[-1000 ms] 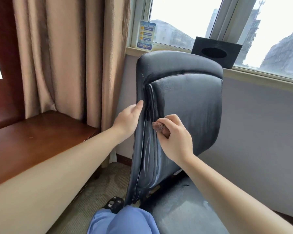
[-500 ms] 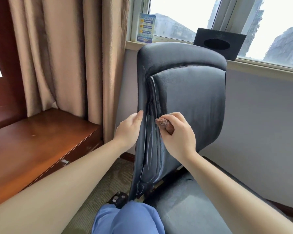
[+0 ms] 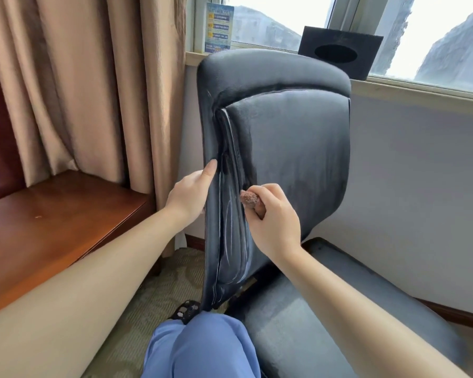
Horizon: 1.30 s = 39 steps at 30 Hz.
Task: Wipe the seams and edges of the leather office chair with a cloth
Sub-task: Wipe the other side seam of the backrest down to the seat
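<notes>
Steadying the chair backrest [image 3: 292, 148] edge, left hand [image 3: 189, 195] grips at nine o'clock; right hand [image 3: 273, 222] pinches the bunched brown cloth [image 3: 248, 198] against the seam.

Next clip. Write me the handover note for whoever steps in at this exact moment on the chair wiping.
Left hand: grips the backrest's left edge, thumb along the front.
Right hand: pinches a balled brown cloth against the left vertical seam, about mid-height.
Chair: backrest upright, seat in front.
Done: cannot tell which seams have been wiped.
Left: likely the seam's lower run, top seam, right edge and seat edges.
</notes>
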Tool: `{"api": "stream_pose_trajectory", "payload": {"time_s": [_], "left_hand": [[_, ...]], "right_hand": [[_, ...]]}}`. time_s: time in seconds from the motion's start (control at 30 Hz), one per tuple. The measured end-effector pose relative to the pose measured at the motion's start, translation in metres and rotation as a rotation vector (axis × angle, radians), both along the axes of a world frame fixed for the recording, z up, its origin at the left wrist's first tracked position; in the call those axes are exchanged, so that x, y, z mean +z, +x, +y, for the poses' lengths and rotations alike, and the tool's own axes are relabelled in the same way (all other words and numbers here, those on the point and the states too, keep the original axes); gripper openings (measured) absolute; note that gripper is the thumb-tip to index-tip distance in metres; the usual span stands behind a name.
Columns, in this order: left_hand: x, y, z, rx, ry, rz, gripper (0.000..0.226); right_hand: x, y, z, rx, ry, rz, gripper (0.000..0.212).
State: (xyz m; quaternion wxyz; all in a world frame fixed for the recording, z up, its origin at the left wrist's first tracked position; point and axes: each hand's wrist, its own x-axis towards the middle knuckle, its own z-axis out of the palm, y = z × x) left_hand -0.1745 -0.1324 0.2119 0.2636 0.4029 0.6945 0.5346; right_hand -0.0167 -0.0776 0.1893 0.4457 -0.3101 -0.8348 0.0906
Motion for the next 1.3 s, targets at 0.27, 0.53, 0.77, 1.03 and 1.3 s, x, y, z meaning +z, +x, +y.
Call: {"api": "stream_pose_trajectory", "payload": {"time_s": [0.27,0.53,0.77,1.03,1.3], "left_hand": [[-0.001,0.01,-0.006,0.101,0.006,-0.008,0.105],[0.001,0.022,-0.015,0.206,0.017,0.104,0.052],[-0.003,0.027,-0.027,0.252,0.049,0.209,0.059],[-0.003,0.031,-0.043,0.226,0.105,0.109,0.065],[-0.009,0.039,-0.051,0.284,0.172,0.211,0.061]], "right_hand": [[0.036,-0.001,-0.005,0.016,-0.134,0.072,0.016],[0.021,0.01,-0.015,0.017,-0.161,-0.126,0.015],[0.016,0.022,-0.027,0.026,-0.288,-0.104,0.015],[0.019,0.024,-0.036,0.047,-0.378,-0.054,0.013],[0.002,0.027,-0.039,0.135,-0.418,0.167,0.01]]}}
